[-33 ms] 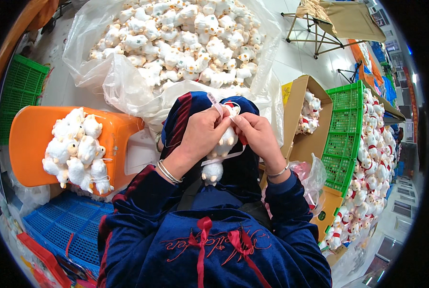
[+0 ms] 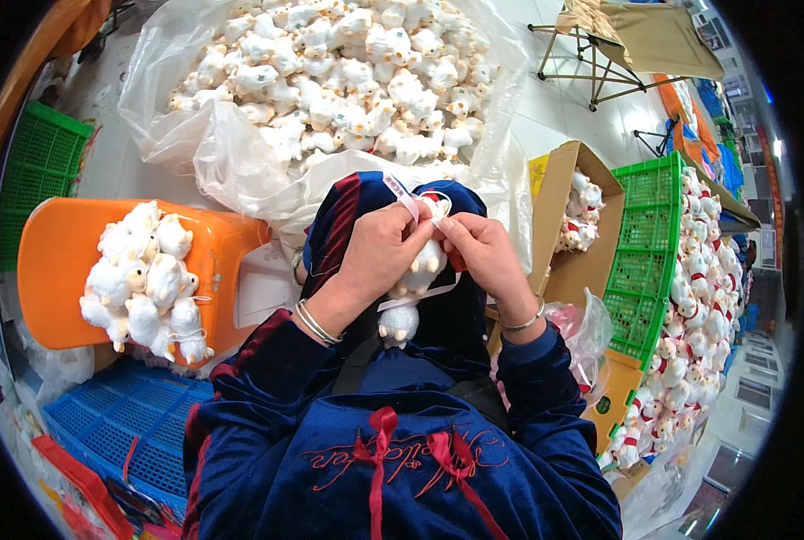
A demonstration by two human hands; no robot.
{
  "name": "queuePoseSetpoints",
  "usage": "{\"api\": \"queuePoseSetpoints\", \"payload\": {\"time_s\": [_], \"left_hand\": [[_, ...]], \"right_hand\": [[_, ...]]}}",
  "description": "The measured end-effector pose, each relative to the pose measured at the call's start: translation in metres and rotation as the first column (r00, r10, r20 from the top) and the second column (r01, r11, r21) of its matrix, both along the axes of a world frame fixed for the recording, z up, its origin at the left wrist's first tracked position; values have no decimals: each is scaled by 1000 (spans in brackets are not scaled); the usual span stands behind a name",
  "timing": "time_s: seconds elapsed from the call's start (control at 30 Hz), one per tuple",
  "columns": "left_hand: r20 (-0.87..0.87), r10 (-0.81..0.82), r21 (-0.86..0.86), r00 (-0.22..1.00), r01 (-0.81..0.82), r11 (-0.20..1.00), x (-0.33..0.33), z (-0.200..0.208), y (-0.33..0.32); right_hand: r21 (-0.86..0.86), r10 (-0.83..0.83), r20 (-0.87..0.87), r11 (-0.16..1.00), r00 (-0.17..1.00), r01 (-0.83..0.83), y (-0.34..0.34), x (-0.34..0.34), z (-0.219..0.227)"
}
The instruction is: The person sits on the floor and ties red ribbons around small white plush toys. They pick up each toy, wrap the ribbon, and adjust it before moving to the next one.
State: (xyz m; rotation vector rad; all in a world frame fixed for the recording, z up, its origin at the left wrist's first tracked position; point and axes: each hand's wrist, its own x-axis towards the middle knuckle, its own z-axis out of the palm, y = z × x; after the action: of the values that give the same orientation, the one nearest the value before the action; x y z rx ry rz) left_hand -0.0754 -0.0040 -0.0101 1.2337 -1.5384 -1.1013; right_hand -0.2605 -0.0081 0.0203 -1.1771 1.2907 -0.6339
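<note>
Over my lap, my left hand (image 2: 377, 247) is closed in a pinch on a narrow white printed ribbon (image 2: 396, 189), whose free end sticks up past the fingers. Close against it, my right hand (image 2: 487, 255) also pinches the ribbon, fingertips nearly touching the left ones. Beneath the fingers lies a small white plush animal (image 2: 417, 273) with red at its neck; the hands hide much of it. A second white plush (image 2: 398, 324) rests nearer to me on my lap. Another pale strip crosses between these two plush toys.
A large clear bag (image 2: 226, 148) heaped with white plush animals lies ahead. At left, an orange stool (image 2: 51, 270) bears several more, above a blue crate (image 2: 132, 414). At right stand a cardboard box (image 2: 571, 270), a green crate (image 2: 640, 261) and red-collared plush toys (image 2: 685, 360).
The ribbon's free end has shifted slightly up and to the left, showing its printed side. Both hands hold nearly the same position.
</note>
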Motion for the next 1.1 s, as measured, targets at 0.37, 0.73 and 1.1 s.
{"api": "queuePoseSetpoints", "payload": {"time_s": [0.37, 0.73, 1.1], "left_hand": [[-50, 11, -46, 999, -13, 999, 2, -2, 4], [-38, 26, -86, 999, -29, 996, 1, -3, 4], [-64, 36, -59, 997, -40, 997, 1, -4, 5]], "right_hand": [[285, -65, 242, 958, 968, -7, -4, -6, -3], [299, -20, 117, 954, 993, -16, -5, 0, 8], [158, -37, 83, 987, 996, 24, -4, 1, 9]]}}
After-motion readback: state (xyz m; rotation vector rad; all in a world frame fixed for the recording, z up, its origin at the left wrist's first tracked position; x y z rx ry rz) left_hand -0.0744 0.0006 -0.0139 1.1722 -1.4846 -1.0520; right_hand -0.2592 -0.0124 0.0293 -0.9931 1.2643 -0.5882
